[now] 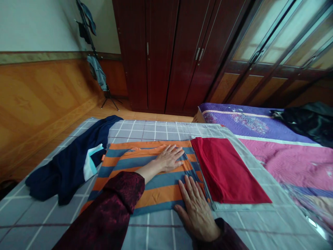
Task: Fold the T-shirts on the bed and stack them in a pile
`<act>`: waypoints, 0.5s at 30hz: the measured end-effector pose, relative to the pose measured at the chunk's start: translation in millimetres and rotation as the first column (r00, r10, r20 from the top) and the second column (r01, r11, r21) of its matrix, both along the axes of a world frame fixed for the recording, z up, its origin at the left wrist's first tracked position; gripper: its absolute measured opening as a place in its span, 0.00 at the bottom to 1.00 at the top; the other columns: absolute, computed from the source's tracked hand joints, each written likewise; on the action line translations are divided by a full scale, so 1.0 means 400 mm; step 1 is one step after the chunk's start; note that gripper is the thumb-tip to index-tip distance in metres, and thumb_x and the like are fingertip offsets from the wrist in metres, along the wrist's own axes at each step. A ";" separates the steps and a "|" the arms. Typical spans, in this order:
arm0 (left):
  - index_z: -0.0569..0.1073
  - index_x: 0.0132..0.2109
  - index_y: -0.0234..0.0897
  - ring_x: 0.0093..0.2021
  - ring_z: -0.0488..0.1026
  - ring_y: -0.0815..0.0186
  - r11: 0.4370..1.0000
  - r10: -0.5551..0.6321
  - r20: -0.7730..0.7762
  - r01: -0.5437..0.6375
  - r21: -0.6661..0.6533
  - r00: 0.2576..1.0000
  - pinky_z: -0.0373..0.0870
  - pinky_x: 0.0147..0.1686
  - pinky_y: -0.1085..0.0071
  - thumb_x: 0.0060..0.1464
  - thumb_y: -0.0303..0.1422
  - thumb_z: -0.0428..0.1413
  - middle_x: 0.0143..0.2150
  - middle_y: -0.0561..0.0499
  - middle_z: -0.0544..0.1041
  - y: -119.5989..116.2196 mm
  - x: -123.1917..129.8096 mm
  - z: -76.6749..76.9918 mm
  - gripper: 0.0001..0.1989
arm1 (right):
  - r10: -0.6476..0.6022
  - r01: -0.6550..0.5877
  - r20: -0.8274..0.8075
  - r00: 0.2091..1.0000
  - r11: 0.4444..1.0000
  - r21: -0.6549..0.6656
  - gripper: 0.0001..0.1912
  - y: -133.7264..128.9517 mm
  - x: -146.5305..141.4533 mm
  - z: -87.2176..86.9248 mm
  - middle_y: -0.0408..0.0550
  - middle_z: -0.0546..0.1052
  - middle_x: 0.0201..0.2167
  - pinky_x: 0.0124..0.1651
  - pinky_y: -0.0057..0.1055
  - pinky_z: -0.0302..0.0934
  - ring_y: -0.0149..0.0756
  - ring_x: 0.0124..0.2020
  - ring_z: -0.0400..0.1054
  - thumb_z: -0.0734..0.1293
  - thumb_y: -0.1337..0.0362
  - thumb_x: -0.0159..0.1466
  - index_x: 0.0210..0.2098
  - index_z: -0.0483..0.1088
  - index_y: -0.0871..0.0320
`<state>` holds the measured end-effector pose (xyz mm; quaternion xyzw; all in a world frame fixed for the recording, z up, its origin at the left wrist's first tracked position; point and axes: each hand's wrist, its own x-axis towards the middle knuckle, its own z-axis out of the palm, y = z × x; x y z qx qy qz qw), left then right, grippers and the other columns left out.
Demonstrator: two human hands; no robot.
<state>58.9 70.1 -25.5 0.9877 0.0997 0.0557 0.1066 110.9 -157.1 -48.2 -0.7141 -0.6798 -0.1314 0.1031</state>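
Note:
An orange and blue-grey striped shirt (153, 194) lies folded on a grey checked sheet (156, 229). My left hand (170, 159) rests flat on its upper right part, fingers spread and pointing right. Near the shirt's lower right edge, my right hand (196, 208) is laid flat with the thumb apart, its fingertips on the fabric. Neither hand grips anything. Just right of the shirt sits a folded red garment (229, 170) on top of a pale green cloth (231, 207). A dark navy garment (70, 163) with a white and light blue patch lies loosely bunched at the left.
Beyond the bed's far edge stands a dark red wardrobe (161, 62). A coat stand (91, 41) with hanging clothes is at the back left. On the right is a second bed with a purple and pink cover (275, 156) and a black garment (309, 121).

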 end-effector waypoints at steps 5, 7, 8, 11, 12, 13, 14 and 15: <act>0.53 0.66 0.37 0.68 0.43 0.51 0.997 0.066 -0.030 -0.067 -0.032 0.997 0.43 0.64 0.52 0.62 0.48 0.41 0.69 0.42 0.50 -0.003 -0.012 0.011 0.30 | 0.021 -0.018 -0.177 0.984 1.000 0.015 0.31 -0.030 -0.002 0.028 0.60 0.53 0.65 0.58 0.50 0.58 0.52 0.66 0.45 0.61 0.55 0.64 0.63 0.53 0.60; 0.54 0.65 0.36 0.68 0.45 0.52 0.998 0.061 -0.040 -0.062 -0.027 0.997 0.43 0.64 0.52 0.62 0.46 0.44 0.69 0.40 0.50 -0.029 -0.043 0.041 0.30 | -0.019 0.050 -0.304 0.952 0.994 0.093 0.26 -0.039 0.007 0.053 0.58 0.56 0.64 0.57 0.50 0.59 0.50 0.64 0.49 0.61 0.58 0.65 0.61 0.57 0.57; 0.56 0.64 0.35 0.67 0.47 0.52 0.998 0.048 -0.040 -0.049 -0.029 0.998 0.44 0.64 0.52 0.61 0.44 0.46 0.68 0.40 0.51 -0.050 -0.066 0.059 0.29 | -0.043 0.100 -0.373 0.927 0.986 0.135 0.24 -0.047 0.013 0.065 0.56 0.56 0.64 0.58 0.51 0.58 0.50 0.64 0.50 0.61 0.59 0.65 0.60 0.58 0.55; 0.61 0.61 0.37 0.64 0.57 0.56 0.997 -0.045 -0.039 0.042 -0.071 0.998 0.53 0.62 0.58 0.61 0.41 0.49 0.66 0.42 0.58 -0.132 -0.163 0.105 0.24 | -0.093 0.258 -0.608 0.788 0.947 0.190 0.22 -0.093 0.028 0.079 0.53 0.58 0.63 0.58 0.55 0.57 0.51 0.63 0.52 0.62 0.59 0.64 0.58 0.60 0.50; 0.62 0.60 0.39 0.62 0.60 0.58 0.993 -0.081 -0.039 0.077 -0.092 0.996 0.55 0.61 0.61 0.61 0.41 0.49 0.64 0.44 0.61 -0.159 -0.200 0.114 0.23 | -0.101 0.297 -0.706 0.701 0.941 0.161 0.23 -0.115 0.033 0.074 0.53 0.59 0.63 0.57 0.54 0.59 0.51 0.62 0.54 0.62 0.59 0.64 0.58 0.61 0.49; 0.63 0.60 0.40 0.62 0.60 0.59 0.987 -0.118 -0.043 0.112 -0.111 0.992 0.55 0.61 0.62 0.61 0.42 0.49 0.64 0.45 0.62 -0.180 -0.237 0.118 0.23 | -0.107 0.318 -0.807 0.581 0.942 0.103 0.23 -0.139 0.037 0.063 0.52 0.60 0.62 0.55 0.52 0.61 0.51 0.61 0.56 0.63 0.58 0.63 0.58 0.61 0.48; 0.61 0.61 0.40 0.63 0.59 0.58 0.984 -0.139 -0.047 0.132 -0.123 0.989 0.54 0.62 0.62 0.61 0.45 0.49 0.64 0.45 0.62 -0.195 -0.272 0.117 0.25 | -0.112 0.323 -0.894 0.433 0.946 0.037 0.24 -0.163 0.042 0.049 0.52 0.62 0.61 0.53 0.50 0.64 0.51 0.60 0.58 0.64 0.58 0.62 0.57 0.61 0.48; 0.60 0.62 0.40 0.65 0.56 0.58 0.983 -0.143 -0.052 0.136 -0.127 0.988 0.52 0.63 0.61 0.60 0.47 0.47 0.65 0.45 0.60 -0.201 -0.305 0.110 0.28 | -0.113 0.316 -0.957 0.268 0.948 -0.024 0.23 -0.185 0.048 0.033 0.52 0.64 0.60 0.51 0.49 0.67 0.51 0.58 0.61 0.65 0.57 0.62 0.57 0.62 0.47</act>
